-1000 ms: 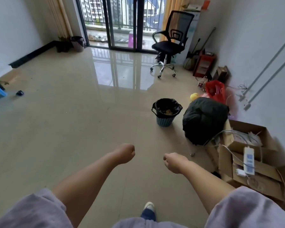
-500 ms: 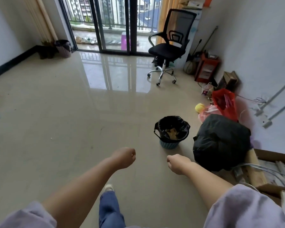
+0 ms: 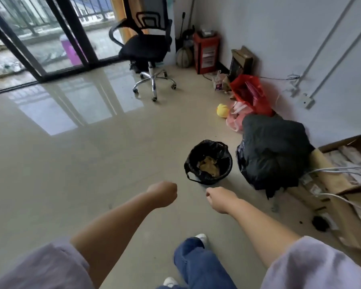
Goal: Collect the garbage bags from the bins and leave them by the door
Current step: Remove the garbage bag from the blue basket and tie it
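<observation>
A small round bin (image 3: 208, 161) stands on the tiled floor, lined with a black garbage bag whose rim folds over its edge; yellowish waste lies inside. A big full black bag (image 3: 273, 152) sits just right of the bin. My left hand (image 3: 162, 193) is a closed fist, held out in front of me, short of the bin and to its left. My right hand (image 3: 218, 198) is also a fist, just in front of the bin's near side. Neither hand touches anything.
A black office chair (image 3: 146, 49) stands by the glass balcony door (image 3: 40, 38). Along the right wall lie a red bag (image 3: 249, 93), a pink bag (image 3: 236, 118), a yellow toy (image 3: 223, 110), a red cabinet (image 3: 206, 52) and open cardboard boxes (image 3: 346, 184) with cables.
I have walked closer to the bin, which now lies right in front of my fists. Both hands stay closed and empty.
</observation>
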`<state>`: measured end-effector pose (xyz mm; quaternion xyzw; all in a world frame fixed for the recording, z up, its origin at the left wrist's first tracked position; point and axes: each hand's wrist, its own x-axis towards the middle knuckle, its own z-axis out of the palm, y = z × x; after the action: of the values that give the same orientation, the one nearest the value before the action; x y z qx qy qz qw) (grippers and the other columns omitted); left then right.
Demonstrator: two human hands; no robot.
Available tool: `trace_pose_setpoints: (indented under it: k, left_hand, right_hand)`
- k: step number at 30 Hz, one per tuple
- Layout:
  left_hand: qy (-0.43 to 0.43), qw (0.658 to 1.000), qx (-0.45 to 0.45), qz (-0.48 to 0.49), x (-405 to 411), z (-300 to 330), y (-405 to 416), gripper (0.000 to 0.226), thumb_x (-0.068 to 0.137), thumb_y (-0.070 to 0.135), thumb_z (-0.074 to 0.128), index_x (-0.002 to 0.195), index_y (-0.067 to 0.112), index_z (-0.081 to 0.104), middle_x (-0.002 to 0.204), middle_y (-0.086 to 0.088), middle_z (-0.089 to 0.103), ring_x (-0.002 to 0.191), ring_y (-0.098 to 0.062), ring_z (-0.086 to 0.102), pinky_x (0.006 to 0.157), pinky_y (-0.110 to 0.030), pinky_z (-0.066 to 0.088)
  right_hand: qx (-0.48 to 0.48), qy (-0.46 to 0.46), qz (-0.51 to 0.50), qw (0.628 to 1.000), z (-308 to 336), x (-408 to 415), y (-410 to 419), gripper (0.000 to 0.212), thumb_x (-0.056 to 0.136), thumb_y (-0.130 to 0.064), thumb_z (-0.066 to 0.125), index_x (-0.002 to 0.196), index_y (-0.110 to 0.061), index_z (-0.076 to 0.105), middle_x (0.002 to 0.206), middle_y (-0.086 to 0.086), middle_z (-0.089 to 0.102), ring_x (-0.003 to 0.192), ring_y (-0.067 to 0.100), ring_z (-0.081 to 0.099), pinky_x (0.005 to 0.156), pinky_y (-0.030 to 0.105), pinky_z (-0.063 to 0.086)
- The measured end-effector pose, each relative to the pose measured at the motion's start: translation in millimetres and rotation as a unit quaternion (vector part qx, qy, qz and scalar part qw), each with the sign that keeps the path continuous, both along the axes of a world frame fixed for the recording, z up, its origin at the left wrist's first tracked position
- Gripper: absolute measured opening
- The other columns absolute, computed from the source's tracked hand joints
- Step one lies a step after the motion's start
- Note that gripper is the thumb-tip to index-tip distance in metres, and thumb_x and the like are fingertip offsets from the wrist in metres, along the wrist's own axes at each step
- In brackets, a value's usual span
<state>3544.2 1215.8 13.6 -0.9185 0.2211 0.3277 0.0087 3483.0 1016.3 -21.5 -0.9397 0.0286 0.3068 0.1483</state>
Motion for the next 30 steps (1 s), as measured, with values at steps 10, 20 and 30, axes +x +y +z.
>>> trace_pose_setpoints:
  k: [10,20,30]
  left_hand:
    - [0.047,0.998,-0.048,-0.018,155.8,-114.1,-57.3,0.034,0.098,0.025,0.033,0.119,0.011,0.057,0.121,-0.008,0.061,0.108,-0.028,0.058,0.083,-0.033,0.046]
    - [-0.009,0.994,-0.106,-0.027,261.5,-379.1,-105.1,0.036,0.097,0.021,0.034,0.131,0.017,0.046,0.129,-0.007,0.049,0.12,-0.029,0.047,0.088,-0.04,0.046]
    - [-0.096,0.961,-0.255,0.044,344.7,-535.2,-138.3,0.067,0.095,0.032,0.043,0.151,0.019,0.008,0.153,-0.012,0.024,0.138,-0.033,0.033,0.105,-0.044,0.039]
  right_hand:
    - [-0.016,0.028,-0.142,0.989,-107.9,107.3,-71.9,0.029,0.096,-0.02,0.027,0.112,-0.019,0.051,0.115,0.007,0.059,0.096,0.029,0.057,0.074,0.037,0.045]
    - [-0.042,-0.069,-0.326,0.942,-377.4,173.3,-75.8,0.026,0.096,-0.017,0.036,0.111,-0.017,0.058,0.12,0.006,0.055,0.105,0.031,0.055,0.08,0.035,0.046]
    - [-0.073,-0.27,-0.558,0.781,-499.8,239.2,-134.4,0.044,0.094,-0.013,0.042,0.137,-0.015,0.037,0.133,0.024,0.042,0.092,0.044,0.058,0.068,0.037,0.037]
